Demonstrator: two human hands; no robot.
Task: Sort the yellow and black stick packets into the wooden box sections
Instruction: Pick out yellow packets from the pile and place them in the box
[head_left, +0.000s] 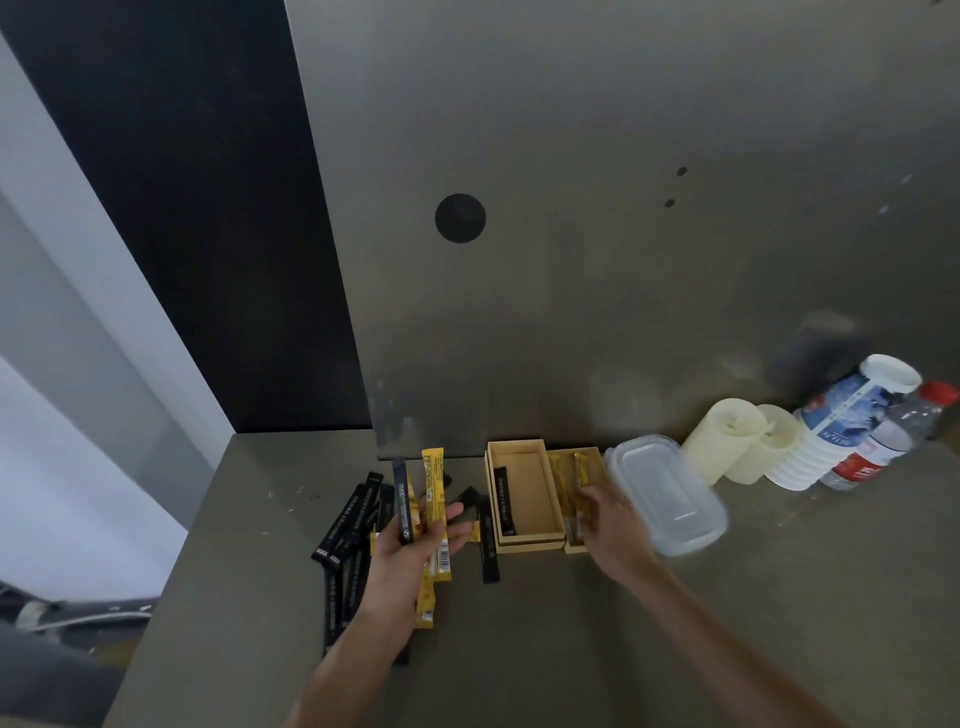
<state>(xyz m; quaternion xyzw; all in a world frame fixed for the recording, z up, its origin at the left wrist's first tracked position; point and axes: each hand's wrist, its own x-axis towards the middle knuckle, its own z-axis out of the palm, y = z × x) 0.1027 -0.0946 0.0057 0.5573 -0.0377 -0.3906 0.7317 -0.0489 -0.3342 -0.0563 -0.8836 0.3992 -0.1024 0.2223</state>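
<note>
A wooden box stands at the back of the counter. Its left section (540, 538) holds one black packet (505, 499). Its right section (597, 454) holds yellow packets (560, 480). My right hand (608, 514) reaches into the right section and pinches a yellow packet (583, 475) there. My left hand (415, 545) holds a bunch of packets upright, a black one (401, 499) and yellow ones (434, 488). Several loose black packets (345, 519) and a few yellow ones lie on the counter beneath and left of that hand. One black packet (487, 545) lies beside the box.
A clear plastic lidded container (665, 491) sits right of the box. Further right stand two cream candles (727, 436), a stack of white cups (800, 462) and a water bottle (883, 441). A metal wall rises behind. The counter's left edge (176, 561) drops off.
</note>
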